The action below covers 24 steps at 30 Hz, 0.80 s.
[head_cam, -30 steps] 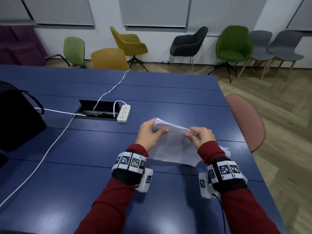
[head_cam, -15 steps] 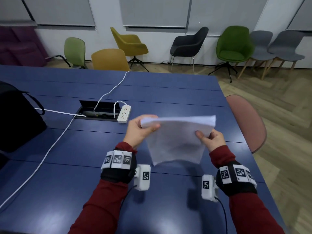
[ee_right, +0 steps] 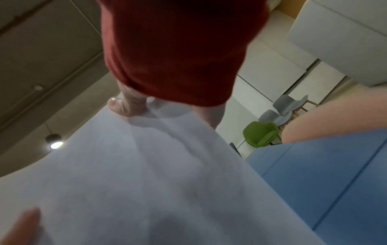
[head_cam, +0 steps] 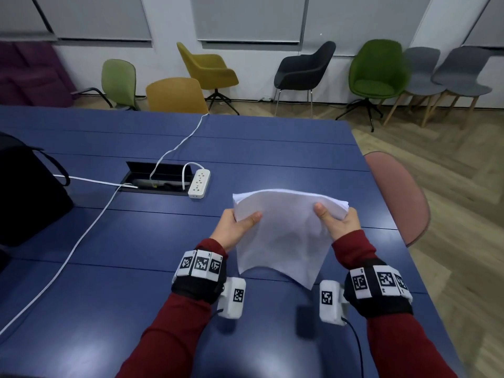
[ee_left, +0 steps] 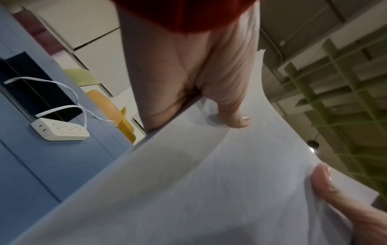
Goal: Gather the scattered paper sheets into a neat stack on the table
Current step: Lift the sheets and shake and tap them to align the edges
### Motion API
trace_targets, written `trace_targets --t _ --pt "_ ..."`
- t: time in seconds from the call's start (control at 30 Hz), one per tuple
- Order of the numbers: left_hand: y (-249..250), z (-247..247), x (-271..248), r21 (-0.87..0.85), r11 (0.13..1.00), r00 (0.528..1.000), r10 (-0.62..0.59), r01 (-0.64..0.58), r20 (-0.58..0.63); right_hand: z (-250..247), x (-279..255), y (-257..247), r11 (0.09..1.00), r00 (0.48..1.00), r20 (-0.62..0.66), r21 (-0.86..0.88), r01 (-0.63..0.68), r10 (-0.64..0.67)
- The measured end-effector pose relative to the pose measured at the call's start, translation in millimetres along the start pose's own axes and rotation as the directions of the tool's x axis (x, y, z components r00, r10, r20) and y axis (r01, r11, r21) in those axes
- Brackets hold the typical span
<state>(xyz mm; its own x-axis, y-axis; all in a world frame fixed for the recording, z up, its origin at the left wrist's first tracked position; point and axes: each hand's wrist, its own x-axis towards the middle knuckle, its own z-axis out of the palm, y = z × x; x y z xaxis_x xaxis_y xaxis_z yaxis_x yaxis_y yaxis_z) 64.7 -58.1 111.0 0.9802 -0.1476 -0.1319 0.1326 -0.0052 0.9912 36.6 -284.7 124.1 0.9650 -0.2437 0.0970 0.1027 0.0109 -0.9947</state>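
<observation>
A bundle of white paper sheets (head_cam: 283,230) is held upright above the blue table (head_cam: 136,241), its top edge bowed and its lower edge hanging free. My left hand (head_cam: 237,225) grips its upper left side, thumb in front and fingers behind. My right hand (head_cam: 336,222) grips the upper right side the same way. In the left wrist view the paper sheets (ee_left: 188,190) fill the lower half, with my left thumb (ee_left: 232,114) pressed on them. In the right wrist view my right thumb (ee_right: 125,106) presses on the sheets (ee_right: 136,190).
A white power strip (head_cam: 199,183) lies beside an open cable hatch (head_cam: 155,178), and white cables (head_cam: 81,241) run across the table's left part. A black bag (head_cam: 24,197) stands at the left edge. A pink chair (head_cam: 395,197) stands at the table's right edge.
The sheets were bent over low near the table, then lifted and opened out upright. Both hands moved apart to its sides and now hold it a little lower, top edge bowed.
</observation>
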Motion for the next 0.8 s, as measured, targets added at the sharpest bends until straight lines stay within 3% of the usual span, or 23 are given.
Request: trace_targets --t 0.13,0.33,0.53,0.6,0.7,0.8 --pt "15 -2 -6 -0.019 0.994 0.994 0.111 -0.111 0.003 -1 -1 -2 0.998 0.998 0.058 -0.043 0.034 -0.032" --pt "20 8 -9 -0.003 0.987 0.986 0.161 -0.161 -0.034 3 -3 -1 0.987 0.994 0.083 -0.138 0.089 -0.078" --pt "30 13 -10 -0.079 0.963 0.966 0.259 -0.260 -0.022 4 -4 -16 0.990 0.990 0.079 -0.069 0.122 -0.116" --pt "17 12 -6 -0.025 0.974 0.974 0.225 -0.225 -0.019 7 -4 -2 0.994 0.999 0.039 -0.101 0.031 -0.027" --pt "-14 9 4 0.065 0.997 0.997 0.048 -0.045 -0.052 13 -5 22 0.973 0.982 -0.078 -0.141 -0.181 0.172" --pt "-42 1 8 0.146 0.986 0.996 -0.078 0.082 -0.035 15 -1 28 0.957 0.959 -0.191 -0.161 -0.242 0.210"
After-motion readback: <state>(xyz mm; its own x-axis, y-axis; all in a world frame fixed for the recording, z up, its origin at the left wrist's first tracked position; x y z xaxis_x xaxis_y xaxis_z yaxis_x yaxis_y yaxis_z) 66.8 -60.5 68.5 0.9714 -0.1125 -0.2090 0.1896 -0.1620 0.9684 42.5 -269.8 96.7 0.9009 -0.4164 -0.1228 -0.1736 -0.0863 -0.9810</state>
